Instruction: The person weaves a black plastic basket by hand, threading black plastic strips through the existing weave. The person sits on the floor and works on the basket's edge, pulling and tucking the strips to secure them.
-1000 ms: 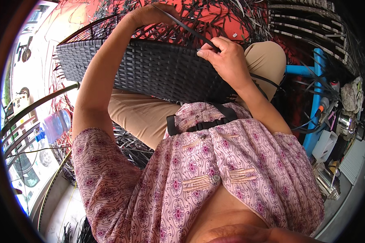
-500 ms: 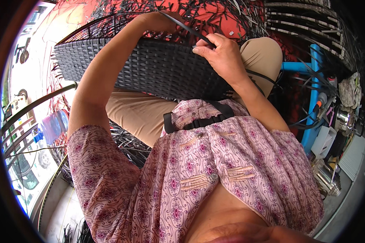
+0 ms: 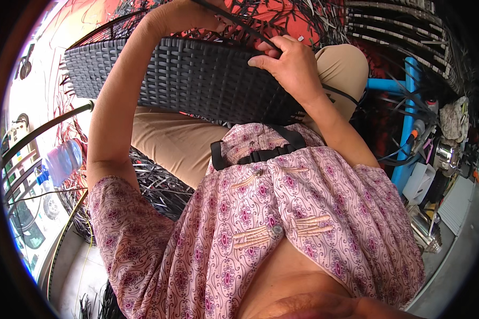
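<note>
A dark grey woven wicker panel point(image 3: 197, 80) lies across my lap, its near side a tight weave and loose strips bristling beyond its far edge. A flat black plastic strip point(image 3: 239, 24) slants down from the top of the view to my right hand point(image 3: 294, 66). My right hand is closed, pinching the strip between thumb and fingers just above the panel's right end. Beyond the panel's far edge is my left hand point(image 3: 189, 16), fingers curled by the strip's upper part and seemingly closed on it; the top of the view cuts part of this hand off.
Loose black strips point(image 3: 308, 18) litter the red floor covering point(image 3: 274, 16). A curved slatted frame point(image 3: 396, 29) stands at far right, near a blue tube frame point(image 3: 411, 106) and a metal flask point(image 3: 424, 228). At left are a curved dark rod point(image 3: 48, 130) and a clear plastic bottle point(image 3: 63, 159).
My left hand has moved up and to the left, partly out of view, and the strip's upper part has shifted with it. The panel has tilted slightly; my right hand keeps its pinch.
</note>
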The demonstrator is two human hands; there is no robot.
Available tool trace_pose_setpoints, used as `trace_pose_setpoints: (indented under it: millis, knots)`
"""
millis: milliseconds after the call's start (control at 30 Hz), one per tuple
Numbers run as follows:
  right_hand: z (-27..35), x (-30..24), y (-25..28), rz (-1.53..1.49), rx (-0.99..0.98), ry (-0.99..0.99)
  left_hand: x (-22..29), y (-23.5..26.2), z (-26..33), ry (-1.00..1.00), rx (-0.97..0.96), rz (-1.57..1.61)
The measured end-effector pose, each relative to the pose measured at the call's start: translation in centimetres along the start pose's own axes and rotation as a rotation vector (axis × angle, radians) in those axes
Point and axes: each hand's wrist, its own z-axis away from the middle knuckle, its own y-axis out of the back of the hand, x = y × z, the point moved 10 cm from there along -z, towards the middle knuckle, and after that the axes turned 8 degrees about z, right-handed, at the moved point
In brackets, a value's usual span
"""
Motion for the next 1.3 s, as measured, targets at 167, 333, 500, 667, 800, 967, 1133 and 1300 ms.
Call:
trace_pose_setpoints:
  millis: [167, 333, 500, 667, 800, 967, 1133, 1300]
  knots:
    - [-0.1, -1.0, 0.5, 0.061, 0.034, 0.074, 0.5, 0.5, 1.9, 0.027, 0.172, 0.186]
    - [-0.4, -1.2, 0.0, 0.072, -0.018, 0.062, -0.8, 0.0, 3.7, 0.003, 0.326, 0.494]
    - [-1.1, -1.3, -0.3, 0.053, -0.028, 0.085, -4.4, 0.8, 2.8, 0.049, 0.314, 0.73]
    - [-0.4, -1.4, -0.6, 0.048, 0.002, 0.123, -3.7, 0.5, 3.5, 0.108, 0.44, 0.788]
    - [-0.5, -2.0, -0.3, 0.085, 0.038, 0.195, -2.1, 0.5, 5.6, -0.089, 0.549, 0.649]
    - [0.1, -2.2, -0.7, 0.144, 0.025, 0.221, -3.0, -0.5, 7.7, -0.154, 0.631, 0.715]
    - [0.4, -2.2, -0.4, 0.169, 0.087, 0.227, -1.3, -0.9, 9.1, -0.226, 0.68, 0.668]
    - [0.1, 0.0, 0.2, -0.074, 0.016, 0.169, -2.1, 0.7, 10.7, -0.054, 0.685, 0.01]
